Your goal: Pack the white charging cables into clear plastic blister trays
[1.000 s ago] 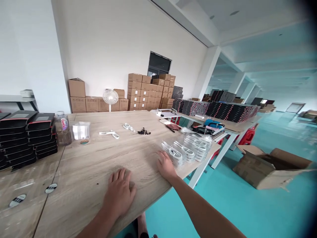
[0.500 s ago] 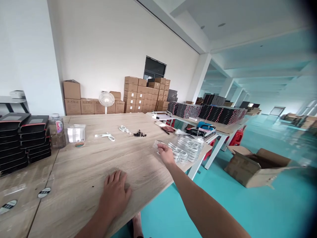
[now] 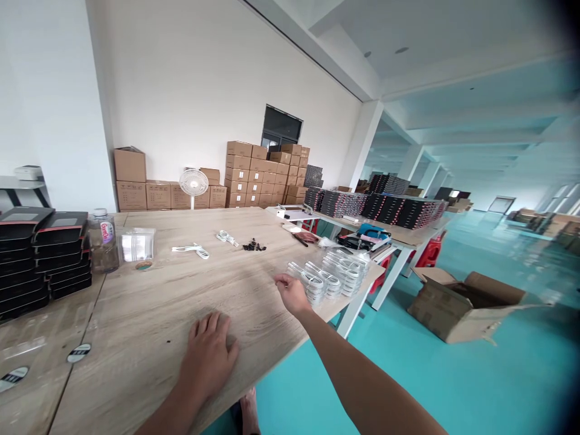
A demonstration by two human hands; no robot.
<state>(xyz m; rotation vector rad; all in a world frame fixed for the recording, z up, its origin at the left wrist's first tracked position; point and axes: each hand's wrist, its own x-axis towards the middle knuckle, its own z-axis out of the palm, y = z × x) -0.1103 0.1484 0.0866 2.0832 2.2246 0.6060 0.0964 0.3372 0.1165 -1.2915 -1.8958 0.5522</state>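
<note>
My left hand (image 3: 208, 353) lies flat on the light wooden table (image 3: 190, 296), fingers spread, holding nothing. My right hand (image 3: 291, 293) reaches out to the table's right edge with its fingers curled together. It touches the near end of a row of clear packets (image 3: 333, 277), each with a coiled white cable inside. Whether a clear packet sits in the pinch is hard to see.
At the left stand stacked black boxes (image 3: 45, 254), a water bottle (image 3: 103, 238) and a stack of clear bags (image 3: 136, 244). Loose white cables (image 3: 193, 249) and small black parts (image 3: 254, 245) lie mid-table. An open cardboard box (image 3: 462, 302) sits on the teal floor.
My right hand rose from the table to the packets, then drew back a little to the left. My left hand stayed flat. The view shifted slightly.
</note>
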